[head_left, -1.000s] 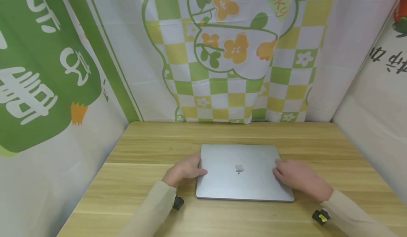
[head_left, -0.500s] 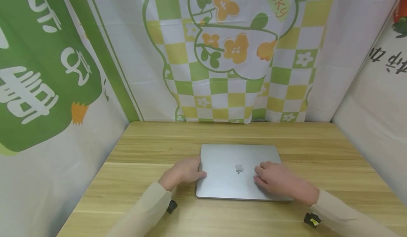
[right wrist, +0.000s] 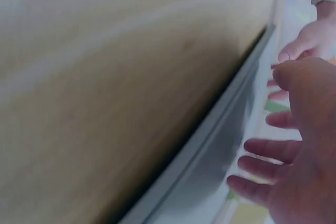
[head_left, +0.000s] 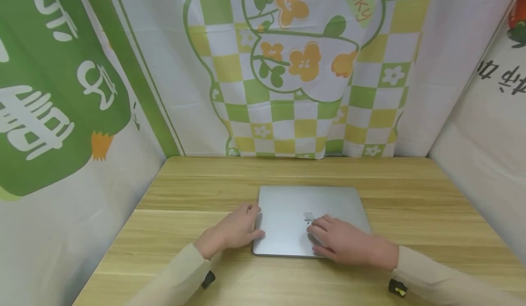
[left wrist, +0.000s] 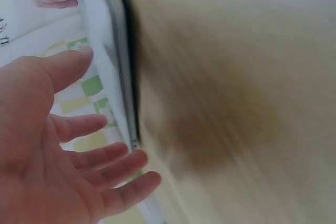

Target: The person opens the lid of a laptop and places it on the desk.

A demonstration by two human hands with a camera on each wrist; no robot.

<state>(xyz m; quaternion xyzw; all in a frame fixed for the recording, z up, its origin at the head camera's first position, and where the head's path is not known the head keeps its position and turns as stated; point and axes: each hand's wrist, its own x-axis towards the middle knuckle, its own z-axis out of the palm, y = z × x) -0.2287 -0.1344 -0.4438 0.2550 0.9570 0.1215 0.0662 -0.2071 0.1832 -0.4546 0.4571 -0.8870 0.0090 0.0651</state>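
- Silver laptop [head_left: 285, 226], closed, flat at lower centre of head view; logo [head_left: 308, 215] just beside right fingertips.
- Left hand [head_left: 234, 228] at laptop's left edge. Left wrist view adds the palm: fingers spread, thumb apart, pinching nothing.
- Right hand [head_left: 345, 242] over lid's lower right in head view. Right wrist view: fingers extended, gaps between them; lid contact, can't tell.
- Head view gives mainly lid top; right wrist view shows lid/base seam running diagonally.
- Wood-grain table [head_left: 185, 196], lower frame. Green-yellow checked cloth [head_left: 283, 114] behind, upper centre; green print [head_left: 82, 123], upper left.
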